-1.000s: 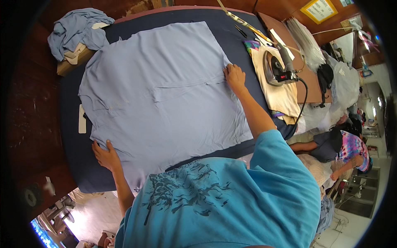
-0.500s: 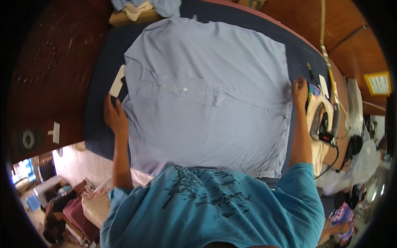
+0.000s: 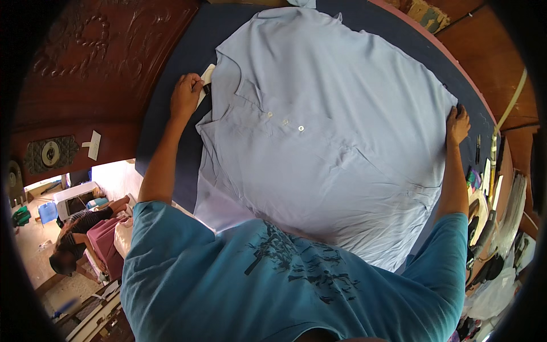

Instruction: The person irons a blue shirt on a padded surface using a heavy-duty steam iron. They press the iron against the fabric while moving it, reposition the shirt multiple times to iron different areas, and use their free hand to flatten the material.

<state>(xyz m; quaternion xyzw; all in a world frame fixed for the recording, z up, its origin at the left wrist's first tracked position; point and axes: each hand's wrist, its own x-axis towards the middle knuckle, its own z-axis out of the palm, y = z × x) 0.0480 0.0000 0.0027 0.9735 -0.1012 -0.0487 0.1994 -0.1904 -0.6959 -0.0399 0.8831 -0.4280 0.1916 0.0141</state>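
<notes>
A light blue buttoned garment [image 3: 342, 108] lies spread over a dark blue padded surface, with creases across its near right part. Its neckline and small pale buttons are on the left. My left hand [image 3: 187, 94] is closed, fingertips together, beside a flat white strip [image 3: 208, 74] with a small black piece [image 3: 207, 89] near the neckline. Whatever those fingers pinch, if anything, is hidden. At the garment's far right corner rests my right hand [image 3: 457, 124], fingers a little apart and touching the hem.
Dark-handled snips [image 3: 478, 149] lie right of my right hand. An iron [image 3: 484, 228] stands at the right edge, near a hanging cord [image 3: 513, 105]. Carved wood panelling [image 3: 108, 74] borders the left side. Another person [image 3: 77, 242] bends over at the lower left.
The view has shifted and turned. My left hand has moved up to the white strip. My right hand has slid away from me along the hem to the far corner.
</notes>
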